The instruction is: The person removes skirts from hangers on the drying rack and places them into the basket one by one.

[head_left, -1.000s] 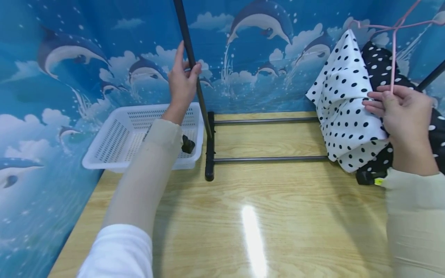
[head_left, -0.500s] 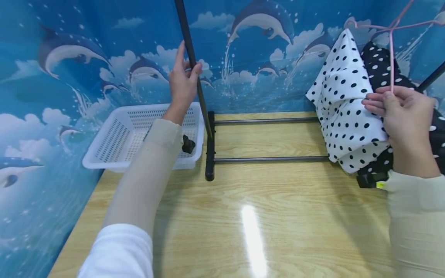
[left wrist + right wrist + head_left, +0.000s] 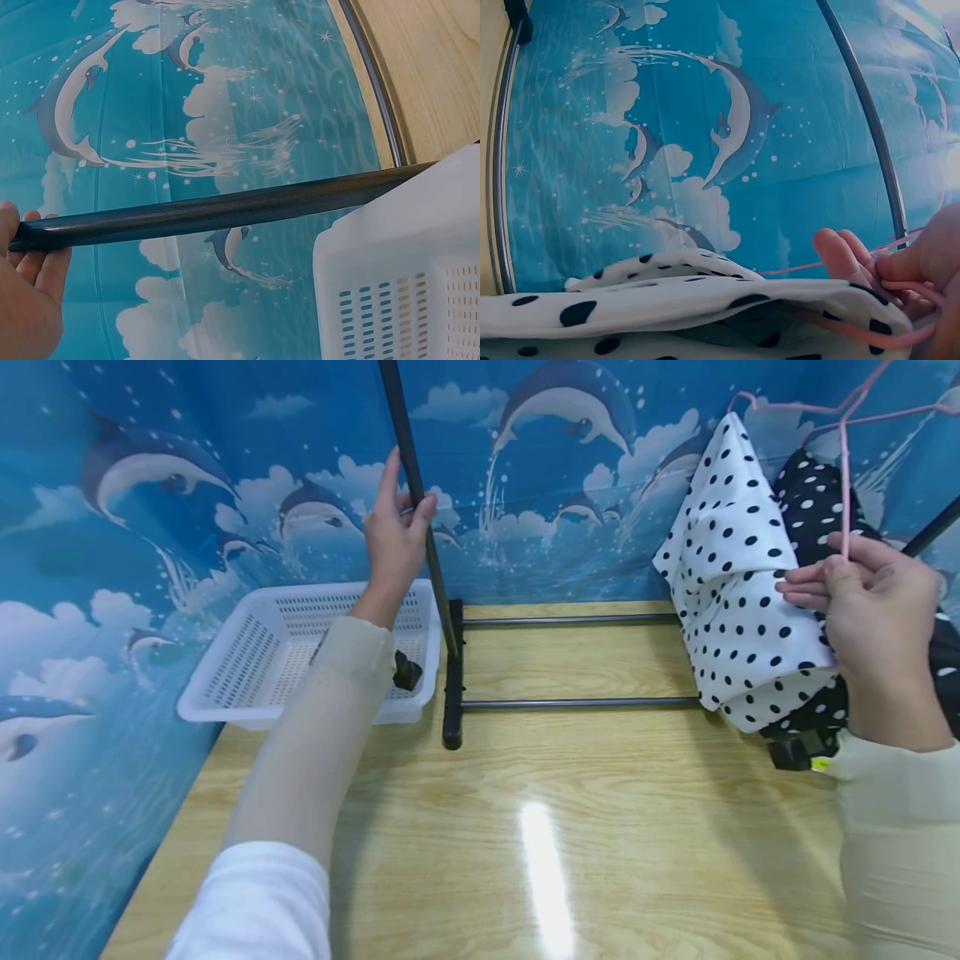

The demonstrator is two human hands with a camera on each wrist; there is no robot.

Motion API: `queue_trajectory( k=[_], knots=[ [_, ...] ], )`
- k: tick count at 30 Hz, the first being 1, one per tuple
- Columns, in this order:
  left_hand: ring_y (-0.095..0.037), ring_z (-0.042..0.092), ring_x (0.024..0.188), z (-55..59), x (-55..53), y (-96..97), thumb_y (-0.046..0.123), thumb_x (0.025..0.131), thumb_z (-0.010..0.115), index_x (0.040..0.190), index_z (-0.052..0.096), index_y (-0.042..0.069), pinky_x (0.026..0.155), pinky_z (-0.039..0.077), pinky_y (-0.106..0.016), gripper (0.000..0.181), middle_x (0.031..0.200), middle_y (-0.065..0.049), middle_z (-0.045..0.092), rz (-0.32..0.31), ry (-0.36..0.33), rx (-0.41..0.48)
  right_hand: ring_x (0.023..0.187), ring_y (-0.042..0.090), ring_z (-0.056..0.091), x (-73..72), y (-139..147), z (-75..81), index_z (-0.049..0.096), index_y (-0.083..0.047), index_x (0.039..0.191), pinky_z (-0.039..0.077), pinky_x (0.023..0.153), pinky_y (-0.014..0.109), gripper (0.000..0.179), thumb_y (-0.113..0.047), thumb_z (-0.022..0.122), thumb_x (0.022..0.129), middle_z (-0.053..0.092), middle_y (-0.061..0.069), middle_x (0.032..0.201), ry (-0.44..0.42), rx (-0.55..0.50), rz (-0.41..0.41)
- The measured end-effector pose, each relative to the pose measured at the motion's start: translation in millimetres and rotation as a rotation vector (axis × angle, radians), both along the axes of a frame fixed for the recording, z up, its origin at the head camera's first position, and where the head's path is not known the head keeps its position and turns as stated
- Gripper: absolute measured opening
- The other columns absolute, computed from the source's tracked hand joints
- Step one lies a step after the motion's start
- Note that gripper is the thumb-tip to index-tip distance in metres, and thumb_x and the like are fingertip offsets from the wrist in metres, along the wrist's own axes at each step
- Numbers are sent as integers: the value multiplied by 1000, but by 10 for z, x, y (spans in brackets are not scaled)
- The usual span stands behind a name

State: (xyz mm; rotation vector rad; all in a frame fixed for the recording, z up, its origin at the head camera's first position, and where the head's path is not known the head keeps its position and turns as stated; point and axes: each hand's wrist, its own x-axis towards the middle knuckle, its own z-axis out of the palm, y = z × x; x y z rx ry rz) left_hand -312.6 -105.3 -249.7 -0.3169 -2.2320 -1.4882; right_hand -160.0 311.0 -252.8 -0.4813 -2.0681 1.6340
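My left hand [image 3: 396,543] holds the slanting black pole [image 3: 399,410] of a low garment rack, thumb in front and fingers behind it. In the left wrist view the fingertips wrap under the pole [image 3: 225,210]. On the right, my right hand [image 3: 877,618] pinches a pink clothes hanger [image 3: 846,485] between thumb and fingers. A white garment with black dots [image 3: 742,577] hangs from the hanger's left end. Its cloth [image 3: 630,307] fills the lower part of the right wrist view. Behind it is a black garment with white dots [image 3: 813,493], partly hidden by my hand.
A white perforated basket [image 3: 232,652] stands left of the rack, with a small black object [image 3: 407,671] inside. Two low bars [image 3: 577,702] join the rack's feet [image 3: 453,727]. The wooden surface [image 3: 600,818] lies in front. A dolphin-print curtain [image 3: 555,527] hangs behind.
The pink hanger has turned slightly, its left end shifting left and upward. The white dotted garment has swung a little left with it. My left hand stays on the pole.
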Motion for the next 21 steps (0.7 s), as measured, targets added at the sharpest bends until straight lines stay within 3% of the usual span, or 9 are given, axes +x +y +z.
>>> queue_trajectory(
  k=[3,7,12,18,21],
  knots=[
    [-9,64,109,-1,3,6,28,98,53,155,20,32,95,49,-25,66,123,-5,65,-1,1,5,80,2,68,23,-24,14,55,-14,133,51,68,9,38,-30,47,100,65,-11,91,-8,30,12],
    [-9,64,110,-10,11,7,27,98,53,155,20,31,96,49,-25,66,123,-6,65,-6,3,19,77,2,68,36,-52,31,60,-13,119,52,68,11,30,-31,49,98,65,-9,89,17,33,39],
    [-8,63,111,-14,12,-2,28,98,54,155,20,32,96,49,-25,66,124,-5,65,-10,0,23,75,4,69,67,-89,19,62,-11,108,52,69,14,23,-29,54,95,64,-3,88,103,4,68],
    [-9,63,112,-17,14,-1,28,98,54,154,20,34,97,49,-27,66,124,-5,65,-8,-13,19,75,10,71,106,-119,-5,65,-5,103,53,70,18,20,-20,65,90,67,2,86,209,-122,99],
    [-9,63,112,-17,16,1,28,98,54,154,20,34,97,49,-26,66,124,-5,65,-10,-13,22,76,11,71,131,-142,4,65,-3,108,53,70,18,25,-19,67,89,69,2,87,224,-171,112]
  ],
)
